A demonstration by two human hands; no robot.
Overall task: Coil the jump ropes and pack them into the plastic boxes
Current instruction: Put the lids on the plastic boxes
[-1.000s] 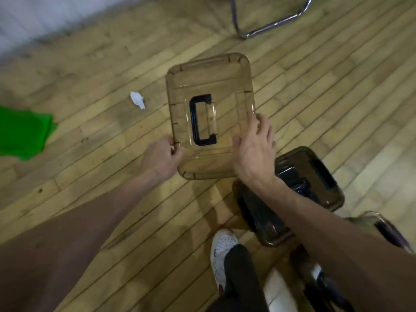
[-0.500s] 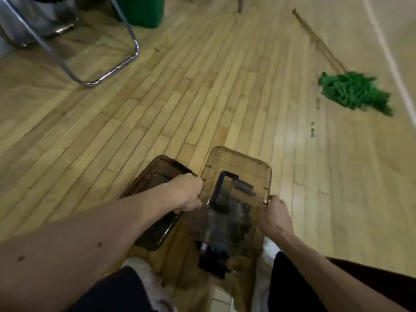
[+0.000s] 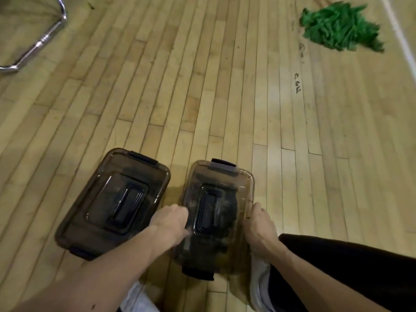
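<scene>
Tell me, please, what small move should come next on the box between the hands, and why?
Probably press the lid down and snap the far latch shut. The left hand and right hand grip its long edges, it already sits on the right-hand box, and that latch looks raised.

1. Wooden plank floor (image 3: 202, 86), pale and glossy, fills the scene.
2. Green mop head (image 3: 340, 28) lies far right.
3. Bent chrome tube frame (image 3: 42, 39) stands far left.
4. White painted line (image 3: 403, 41) runs right of the mop.
5. Dark specks (image 3: 297, 83) lie near the mop.
</scene>
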